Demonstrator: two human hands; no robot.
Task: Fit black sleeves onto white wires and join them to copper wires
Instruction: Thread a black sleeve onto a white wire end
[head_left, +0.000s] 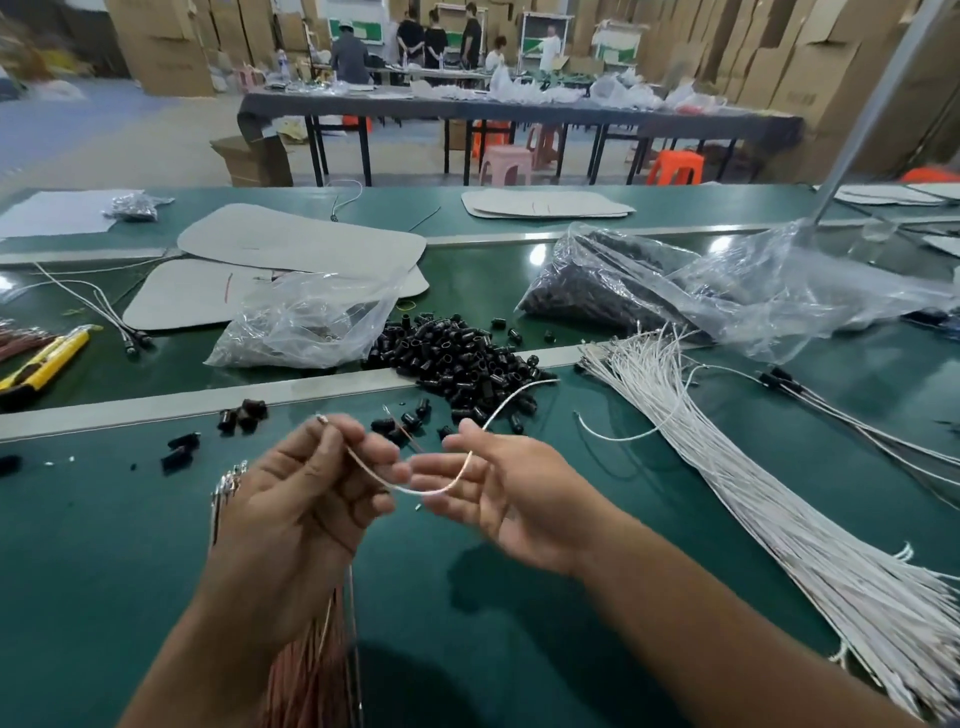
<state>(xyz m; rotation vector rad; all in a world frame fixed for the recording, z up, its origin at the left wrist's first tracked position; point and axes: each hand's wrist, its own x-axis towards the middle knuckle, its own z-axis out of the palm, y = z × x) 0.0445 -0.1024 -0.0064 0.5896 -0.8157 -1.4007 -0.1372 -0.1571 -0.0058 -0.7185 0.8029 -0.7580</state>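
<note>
My left hand (306, 488) grips a bundle of copper wires (311, 670) that hangs down past my wrist, and its fingertips pinch the metal-tipped end of a white wire (415, 491). That wire sags between both hands, then arcs up to the right over the sleeve pile. My right hand (498, 493) holds it with loosely curled fingers. A thin copper wire end (402, 434) sticks up between the hands. A heap of black sleeves (457, 358) lies just beyond my hands. A thick bundle of white wires (769, 499) fans across the green table to the right.
Two clear plastic bags (311, 322) (701, 291) sit behind the sleeve pile. Grey pads (296, 239) lie at the back left. A yellow cutter (47, 364) rests at the left edge. Loose sleeves (241, 415) are scattered near a metal strip (208, 400). People stand at a far table.
</note>
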